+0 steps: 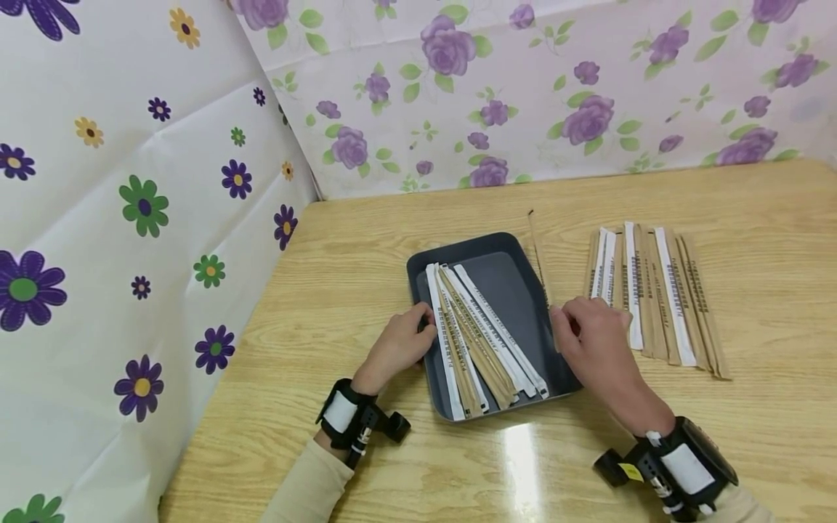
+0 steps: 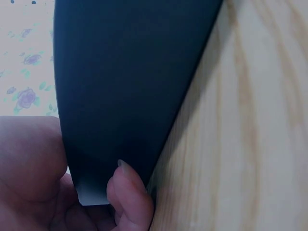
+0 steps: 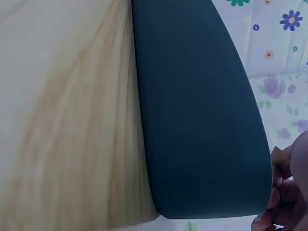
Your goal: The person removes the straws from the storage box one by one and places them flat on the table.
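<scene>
A dark grey tray [image 1: 523, 290] lies tilted slightly on the table, holding several straws in white and brown paper wrappers [image 1: 480, 334]. My left hand [image 1: 400, 341] grips the tray's left wall, the thumb at the rim and the fingertips curled against the outer side, as the left wrist view shows. At the tray's right rim, my right hand [image 1: 598, 345] pinches the lower end of one brown paper-wrapped straw [image 1: 540, 261]. That straw points away from me, along the right side of the tray. In the right wrist view a brown bit of wrapper [image 3: 280, 158] shows between the fingers.
To the right, a row of more wrapped straws [image 1: 667, 298], white and brown, lies side by side on the wooden table [image 1: 771, 290]. Flowered sheets [image 1: 386, 116] stand behind the table and along its left side.
</scene>
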Demonstrator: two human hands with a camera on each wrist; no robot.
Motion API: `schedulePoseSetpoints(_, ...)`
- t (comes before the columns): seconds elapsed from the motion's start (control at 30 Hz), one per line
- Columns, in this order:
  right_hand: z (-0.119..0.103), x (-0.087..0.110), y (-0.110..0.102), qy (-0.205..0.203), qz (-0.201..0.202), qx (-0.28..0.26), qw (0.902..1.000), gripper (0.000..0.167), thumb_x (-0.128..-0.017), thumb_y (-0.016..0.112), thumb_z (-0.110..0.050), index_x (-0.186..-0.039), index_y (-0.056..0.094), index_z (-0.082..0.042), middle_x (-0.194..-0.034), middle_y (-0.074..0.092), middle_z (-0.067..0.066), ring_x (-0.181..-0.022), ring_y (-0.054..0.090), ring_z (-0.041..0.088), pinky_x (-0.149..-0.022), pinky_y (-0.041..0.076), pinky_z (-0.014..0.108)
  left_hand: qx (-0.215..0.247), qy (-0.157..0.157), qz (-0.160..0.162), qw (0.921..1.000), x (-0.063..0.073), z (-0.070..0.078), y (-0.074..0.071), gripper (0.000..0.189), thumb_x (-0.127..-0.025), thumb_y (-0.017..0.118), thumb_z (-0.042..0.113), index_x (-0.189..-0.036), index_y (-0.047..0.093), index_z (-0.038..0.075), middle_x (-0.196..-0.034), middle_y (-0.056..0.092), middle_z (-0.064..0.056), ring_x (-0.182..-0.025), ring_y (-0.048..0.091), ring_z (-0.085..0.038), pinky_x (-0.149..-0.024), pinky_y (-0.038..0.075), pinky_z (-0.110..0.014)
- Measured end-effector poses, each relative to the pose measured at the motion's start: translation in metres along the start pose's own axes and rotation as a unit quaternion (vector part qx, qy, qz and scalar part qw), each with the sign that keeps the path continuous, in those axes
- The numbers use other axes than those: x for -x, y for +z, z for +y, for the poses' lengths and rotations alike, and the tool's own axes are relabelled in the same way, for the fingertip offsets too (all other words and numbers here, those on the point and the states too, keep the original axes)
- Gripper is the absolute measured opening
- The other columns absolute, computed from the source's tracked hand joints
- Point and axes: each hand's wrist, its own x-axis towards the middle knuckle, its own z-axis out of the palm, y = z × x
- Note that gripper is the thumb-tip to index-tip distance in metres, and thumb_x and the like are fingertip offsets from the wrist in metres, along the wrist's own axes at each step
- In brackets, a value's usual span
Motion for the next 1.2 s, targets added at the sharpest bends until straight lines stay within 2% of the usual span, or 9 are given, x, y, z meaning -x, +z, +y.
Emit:
schedulePoseSetpoints(0.53, 0.007, -0.004, -0.007, 0.0, 0.041, -0.009, 0.9991, 0.038, -0.094, 0.058, -0.008, -0.058, 0.048, -0.013, -0.056, 0.043, -0.002, -0.06, 0.042, 0.02, -0.065, 0.02, 0.037, -0.002, -0.002, 0.003, 1.0, -0.001, 0.001, 0.0, 0.01, -0.098, 0.045, 0.013, -0.1, 0.053, 0.008, -0.072, 0.054, -0.008, -0.048, 0.052, -0.018, -0.045, 0.052, -0.03)
schedulePoseSetpoints(0.87, 0.012, -0.004, -0.01, 0.016, 0.042, 0.006, 0.999, 0.038, -0.096, 0.056, -0.009, -0.058, 0.049, -0.01, -0.055, 0.043, 0.001, -0.058, 0.04, 0.02, -0.058, 0.029, 0.032, 0.0, -0.006, 0.002, 1.0, 0.001, 0.001, 0.0, 0.009, -0.098, 0.045, 0.012, -0.099, 0.053, 0.008, -0.071, 0.053, -0.008, -0.048, 0.052, -0.018, -0.045, 0.051, -0.031)
schedulePoseSetpoints(1.2, 0.013, -0.004, -0.013, 0.057, 0.026, 0.026, 0.9977, 0.037, -0.096, 0.054, -0.009, -0.06, 0.049, -0.007, -0.057, 0.043, 0.005, -0.051, 0.038, 0.019, -0.047, 0.029, 0.028, 0.0, -0.003, 0.004, 1.0, 0.0, 0.0, 0.0, 0.009, -0.098, 0.045, 0.013, -0.099, 0.053, 0.008, -0.072, 0.054, -0.008, -0.048, 0.053, -0.019, -0.044, 0.051, -0.03)
